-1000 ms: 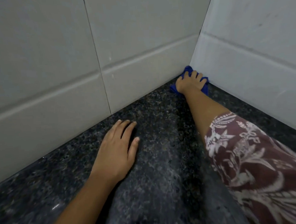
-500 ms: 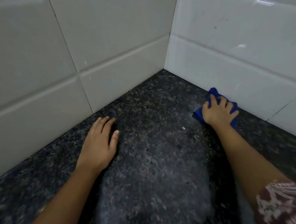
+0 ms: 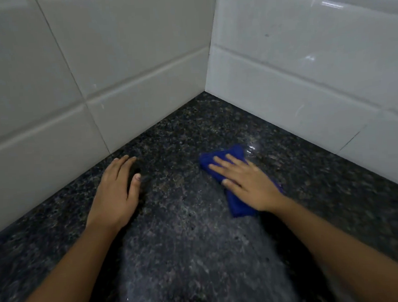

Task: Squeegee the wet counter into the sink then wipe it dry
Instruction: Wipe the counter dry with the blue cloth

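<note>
Head view: two bare hands and one cloth are on one desk (image 3: 188, 250), which runs into a corner between two tiled walls.

The desk is dark polished stone, speckled grey and brown, with a paler, streaky sheen down the middle between the forearms and a small bright glint just beyond the cloth.

The left hand (image 3: 116, 194) lies palm down on the stone near the left wall (image 3: 115, 50). Its fingers (image 3: 123, 163) are straight and close together, holding nothing, with the thumb angled out to the side.

The right hand (image 3: 247, 182) lies flat on the blue cloth (image 3: 240, 207), its fingers (image 3: 225, 166) spread and straight and pressing it down rather than curling round it.

The cloth is a soft, fuzzy fabric folded into a thick, crumpled pad. It sits on the desk right of centre, apart from the right wall (image 3: 304, 61), and pokes out beyond the fingertips and below the heel of the hand.

Both walls are clad in large, glossy, pale rectangular tiles with thin grout lines. The right wall shows bright reflections and a few faint streaks.
</note>
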